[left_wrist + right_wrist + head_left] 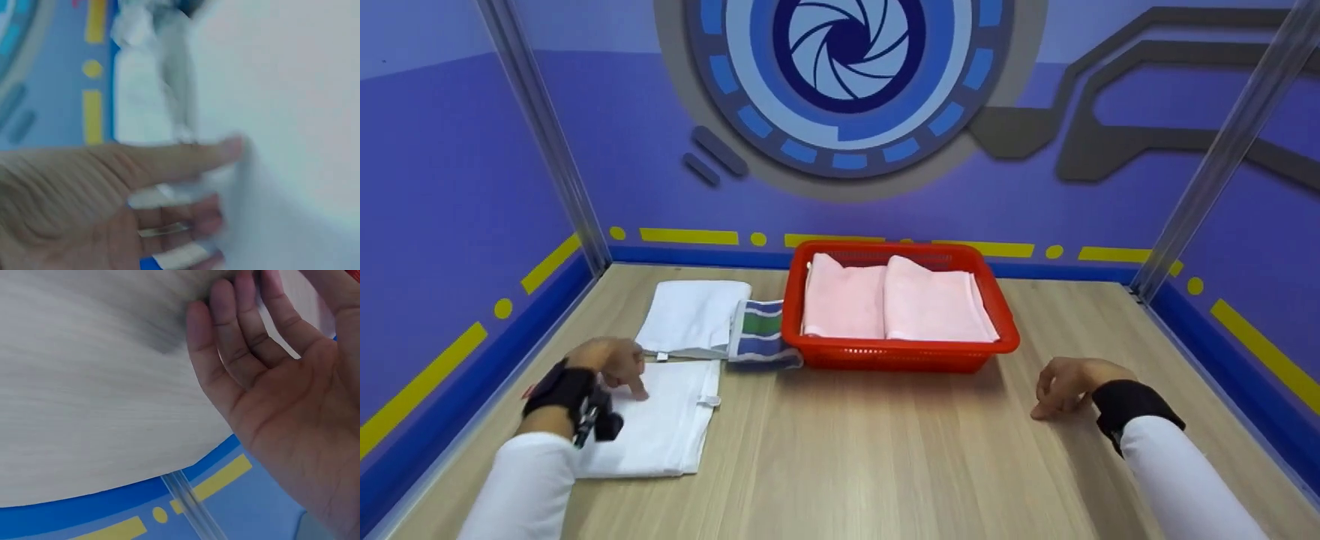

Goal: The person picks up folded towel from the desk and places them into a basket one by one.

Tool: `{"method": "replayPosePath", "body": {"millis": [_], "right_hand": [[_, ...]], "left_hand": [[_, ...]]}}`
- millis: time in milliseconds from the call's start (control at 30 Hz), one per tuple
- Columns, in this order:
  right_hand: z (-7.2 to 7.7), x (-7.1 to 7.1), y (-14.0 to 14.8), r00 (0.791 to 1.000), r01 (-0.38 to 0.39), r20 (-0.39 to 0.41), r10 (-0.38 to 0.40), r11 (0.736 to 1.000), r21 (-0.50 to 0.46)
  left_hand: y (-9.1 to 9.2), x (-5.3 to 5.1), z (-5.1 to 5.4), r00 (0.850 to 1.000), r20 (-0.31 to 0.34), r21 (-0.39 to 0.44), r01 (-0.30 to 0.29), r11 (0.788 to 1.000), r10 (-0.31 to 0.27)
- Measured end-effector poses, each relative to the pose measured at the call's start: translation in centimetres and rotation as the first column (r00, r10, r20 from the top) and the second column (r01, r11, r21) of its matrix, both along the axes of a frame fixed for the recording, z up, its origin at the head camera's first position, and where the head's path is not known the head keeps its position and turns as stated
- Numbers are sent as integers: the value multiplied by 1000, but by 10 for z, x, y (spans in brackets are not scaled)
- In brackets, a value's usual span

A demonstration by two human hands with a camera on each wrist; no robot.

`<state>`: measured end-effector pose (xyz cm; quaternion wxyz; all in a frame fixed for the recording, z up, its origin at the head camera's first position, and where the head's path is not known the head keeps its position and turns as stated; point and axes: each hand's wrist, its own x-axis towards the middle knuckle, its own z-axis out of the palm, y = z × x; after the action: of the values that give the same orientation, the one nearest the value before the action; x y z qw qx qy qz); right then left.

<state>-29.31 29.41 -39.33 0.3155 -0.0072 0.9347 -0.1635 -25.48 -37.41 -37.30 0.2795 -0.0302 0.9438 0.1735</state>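
My left hand is over the upper left part of a folded white towel, its thumb extended against the cloth. In the blurred left wrist view the thumb lies straight along the white cloth, with the other fingers loosely bent below it. No pinch on the cloth can be made out. My right hand rests at the table's right side, right of the red basket. Its fingers curl loosely at the tabletop and hold nothing.
Pink folded towels stand side by side in the basket. Behind the near towel lies another white folded towel. A striped blue and green cloth lies between it and the basket. Purple walls enclose the wooden table.
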Motion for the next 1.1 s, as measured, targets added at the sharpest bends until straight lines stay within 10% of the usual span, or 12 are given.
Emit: {"method": "replayPosePath", "body": {"millis": [200, 467, 1100], "right_hand": [[-9, 4, -3, 998, 22, -51, -22, 1000, 15], [-14, 5, -3, 998, 2, -57, -2, 1000, 6], [1, 7, -12, 994, 25, -106, -11, 991, 132]], "left_hand": [[-14, 6, -20, 1000, 16, 97, 6, 995, -8], [11, 8, -30, 997, 69, 186, 24, 982, -37], [152, 5, -37, 967, -155, 141, 226, 964, -204]]}}
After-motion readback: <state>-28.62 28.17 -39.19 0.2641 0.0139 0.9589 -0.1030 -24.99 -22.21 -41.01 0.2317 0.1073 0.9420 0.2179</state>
